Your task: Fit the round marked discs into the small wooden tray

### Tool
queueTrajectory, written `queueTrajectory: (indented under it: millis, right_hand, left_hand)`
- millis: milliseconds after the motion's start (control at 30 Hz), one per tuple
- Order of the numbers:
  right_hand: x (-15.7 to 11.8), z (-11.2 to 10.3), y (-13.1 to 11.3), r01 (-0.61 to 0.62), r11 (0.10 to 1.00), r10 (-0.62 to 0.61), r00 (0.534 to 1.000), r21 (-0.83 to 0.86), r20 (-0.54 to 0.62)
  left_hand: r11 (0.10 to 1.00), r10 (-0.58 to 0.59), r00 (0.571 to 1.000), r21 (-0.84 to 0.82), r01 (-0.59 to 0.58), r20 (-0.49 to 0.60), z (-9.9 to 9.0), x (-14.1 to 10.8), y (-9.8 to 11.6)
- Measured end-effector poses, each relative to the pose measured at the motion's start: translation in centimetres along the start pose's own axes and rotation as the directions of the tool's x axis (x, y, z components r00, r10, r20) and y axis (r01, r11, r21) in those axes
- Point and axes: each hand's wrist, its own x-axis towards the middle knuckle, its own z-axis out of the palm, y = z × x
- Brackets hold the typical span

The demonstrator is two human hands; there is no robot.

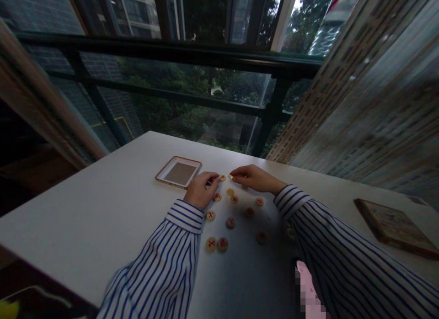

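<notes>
While my right hand [253, 177] pinches a pale disc [231, 176] near the far edge of the worktop [103, 209], my left hand [201, 189] curls half-closed against a red-marked disc [222, 178], whether gripping I cannot tell.

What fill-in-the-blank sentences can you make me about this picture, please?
1. The table is coloured ____.
2. Each sleeve is patterned with blue ____.
3. The clearest marks on the round pieces are coloured ____.
4. The ____ hand is the one nearer the shallow tray.

Missing words: white; stripes; red; left.
</notes>
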Motion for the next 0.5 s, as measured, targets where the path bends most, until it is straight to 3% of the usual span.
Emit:
queueTrajectory:
  millis: [200, 500]
  right_hand:
    - [-0.4, -0.2, -0.8, -0.083, 0.963, 0.076, 0.996, 0.258, 0.036]
    - [-0.8, 0.0, -1.6, -0.107, 0.933, 0.095, 0.994, 0.343, 0.051]
  left_hand:
    - [0.999, 0.041, 0.999, -0.029, -0.041, -0.011, 0.2, -0.1, 0.5]
    - [0.988, 0.154, 0.988, -0.018, -0.154, -0.003, 0.5, -0.4, 1.0]
